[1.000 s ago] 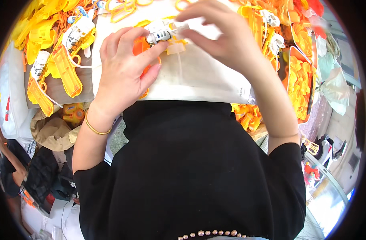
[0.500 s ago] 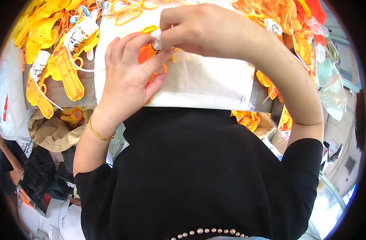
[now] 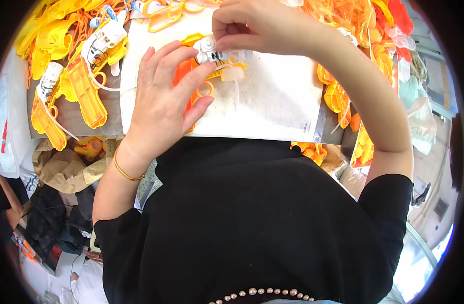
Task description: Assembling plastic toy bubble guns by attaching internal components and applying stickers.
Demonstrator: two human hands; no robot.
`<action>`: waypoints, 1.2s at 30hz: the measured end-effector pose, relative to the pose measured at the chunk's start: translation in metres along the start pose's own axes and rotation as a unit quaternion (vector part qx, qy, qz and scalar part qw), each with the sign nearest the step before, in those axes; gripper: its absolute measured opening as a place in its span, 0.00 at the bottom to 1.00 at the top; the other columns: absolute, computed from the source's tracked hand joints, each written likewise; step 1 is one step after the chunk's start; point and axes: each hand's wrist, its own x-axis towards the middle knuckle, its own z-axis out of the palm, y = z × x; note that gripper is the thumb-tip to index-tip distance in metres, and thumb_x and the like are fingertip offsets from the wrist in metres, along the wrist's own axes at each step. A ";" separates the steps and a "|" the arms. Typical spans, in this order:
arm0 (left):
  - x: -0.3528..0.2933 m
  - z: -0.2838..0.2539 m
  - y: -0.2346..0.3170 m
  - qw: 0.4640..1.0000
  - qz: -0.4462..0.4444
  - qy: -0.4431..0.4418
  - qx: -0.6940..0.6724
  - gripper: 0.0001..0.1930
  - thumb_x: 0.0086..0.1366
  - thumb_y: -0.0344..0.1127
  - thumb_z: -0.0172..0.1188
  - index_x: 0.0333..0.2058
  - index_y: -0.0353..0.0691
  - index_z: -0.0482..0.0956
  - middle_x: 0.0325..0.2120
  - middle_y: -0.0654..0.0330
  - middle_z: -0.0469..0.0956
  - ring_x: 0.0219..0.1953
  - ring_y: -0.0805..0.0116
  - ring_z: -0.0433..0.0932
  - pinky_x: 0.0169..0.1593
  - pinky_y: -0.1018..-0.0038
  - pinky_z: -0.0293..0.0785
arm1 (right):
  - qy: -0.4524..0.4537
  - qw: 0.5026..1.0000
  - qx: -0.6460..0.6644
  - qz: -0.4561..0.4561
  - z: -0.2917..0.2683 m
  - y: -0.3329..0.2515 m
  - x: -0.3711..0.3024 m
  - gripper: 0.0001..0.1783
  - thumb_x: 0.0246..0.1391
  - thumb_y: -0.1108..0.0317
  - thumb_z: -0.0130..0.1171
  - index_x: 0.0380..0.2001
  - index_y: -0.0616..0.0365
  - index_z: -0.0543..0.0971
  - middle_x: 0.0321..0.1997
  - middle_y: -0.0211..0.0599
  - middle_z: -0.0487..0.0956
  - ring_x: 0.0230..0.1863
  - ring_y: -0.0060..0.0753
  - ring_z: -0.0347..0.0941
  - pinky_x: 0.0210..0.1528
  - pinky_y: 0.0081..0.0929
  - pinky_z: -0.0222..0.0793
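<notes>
An orange-and-yellow toy gun shell half [image 3: 185, 68] lies on the white board under my left hand [image 3: 163, 83]. A white mechanism [image 3: 207, 49] with dark wires sits in its upper part. My left hand's index finger and thumb hold the mechanism from its left and near sides, while the other fingers are spread. My right hand [image 3: 260, 28] is closed at the mechanism's right upper side, fingertips pinched; what lies between them is too small to make out. A translucent clear piece [image 3: 233, 72] shows to the right of the mechanism. The shell's handle is partly hidden by my left hand.
The white board [image 3: 277, 109] covers the table's middle. Two shells with white mechanisms, one of them an orange gun half [image 3: 87, 96], lie at the left. Yellow parts [image 3: 53, 41] are heaped far left, orange parts [image 3: 338, 20] far right. A paper-lined bag [image 3: 64, 169] stands below left.
My right hand has moved slightly up and to the right, uncovering the white mechanism. My left hand stays in nearly the same place at the shell.
</notes>
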 end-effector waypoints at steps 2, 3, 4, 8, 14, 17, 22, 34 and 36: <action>0.000 -0.003 0.001 1.000 0.002 -0.007 0.014 0.21 0.48 0.37 0.65 0.44 0.50 0.75 0.48 0.58 0.65 0.56 0.54 0.60 0.60 0.51 0.53 | 0.004 1.000 -0.004 0.012 0.003 0.000 0.000 0.09 0.49 0.66 0.59 0.27 0.61 0.75 0.24 0.41 0.76 0.26 0.38 0.73 0.30 0.31 0.68; 0.000 -0.004 0.001 1.000 0.002 -0.005 0.014 0.21 0.48 0.37 0.65 0.44 0.50 0.75 0.48 0.58 0.65 0.56 0.54 0.60 0.60 0.51 0.53 | 0.023 1.000 0.013 0.014 0.006 0.000 0.000 0.09 0.49 0.65 0.60 0.27 0.61 0.75 0.24 0.41 0.76 0.26 0.38 0.74 0.30 0.30 0.68; 0.001 -0.004 0.001 1.000 0.004 -0.009 0.022 0.22 0.48 0.37 0.65 0.45 0.51 0.75 0.48 0.58 0.65 0.56 0.54 0.60 0.59 0.51 0.53 | 0.043 0.998 0.031 0.017 0.008 0.002 -0.001 0.10 0.49 0.65 0.60 0.27 0.61 0.75 0.24 0.41 0.76 0.26 0.37 0.74 0.30 0.29 0.68; 0.002 -0.002 0.003 0.999 0.009 -0.016 0.036 0.25 0.47 0.36 0.65 0.47 0.54 0.74 0.49 0.59 0.65 0.56 0.54 0.59 0.59 0.50 0.53 | 0.010 0.990 0.107 0.090 0.002 0.005 -0.004 0.11 0.50 0.63 0.61 0.26 0.61 0.76 0.24 0.39 0.77 0.26 0.33 0.74 0.30 0.27 0.68; 0.004 -0.003 0.006 0.997 0.014 -0.043 0.061 0.28 0.47 0.37 0.65 0.51 0.54 0.72 0.49 0.59 0.63 0.56 0.55 0.58 0.59 0.53 0.51 | -0.148 0.951 0.013 0.270 -0.021 -0.006 0.020 0.30 0.42 0.44 0.65 0.37 0.60 0.73 0.29 0.40 0.77 0.29 0.33 0.76 0.27 0.27 0.71; 0.004 -0.002 0.004 0.999 -0.004 -0.034 0.042 0.30 0.47 0.37 0.65 0.52 0.53 0.70 0.49 0.59 0.63 0.56 0.55 0.58 0.59 0.54 0.50 | -0.166 0.956 0.024 0.242 -0.022 0.006 0.028 0.31 0.42 0.43 0.64 0.35 0.61 0.73 0.31 0.41 0.77 0.28 0.35 0.76 0.29 0.27 0.73; 0.005 -0.003 0.007 0.998 -0.010 -0.038 0.043 0.32 0.47 0.38 0.65 0.54 0.51 0.68 0.49 0.59 0.63 0.56 0.55 0.58 0.60 0.54 0.50 | -0.171 0.952 0.038 0.251 -0.025 -0.003 0.016 0.29 0.45 0.42 0.62 0.33 0.59 0.74 0.31 0.38 0.76 0.35 0.29 0.75 0.29 0.25 0.72; 0.012 -0.007 0.003 0.998 0.005 -0.047 0.029 0.30 0.47 0.40 0.65 0.52 0.49 0.70 0.47 0.58 0.65 0.54 0.55 0.60 0.59 0.57 0.52 | -0.151 0.964 0.158 0.151 -0.017 0.008 0.016 0.14 0.47 0.60 0.64 0.34 0.55 0.76 0.29 0.28 0.75 0.31 0.23 0.70 0.35 0.21 0.70; 0.013 -0.006 0.004 0.998 0.007 -0.050 0.033 0.30 0.48 0.40 0.65 0.52 0.48 0.70 0.47 0.58 0.65 0.54 0.55 0.61 0.59 0.57 0.52 | -0.174 0.953 0.189 0.163 -0.017 0.017 0.023 0.16 0.47 0.60 0.65 0.35 0.55 0.74 0.29 0.27 0.74 0.32 0.22 0.70 0.35 0.21 0.71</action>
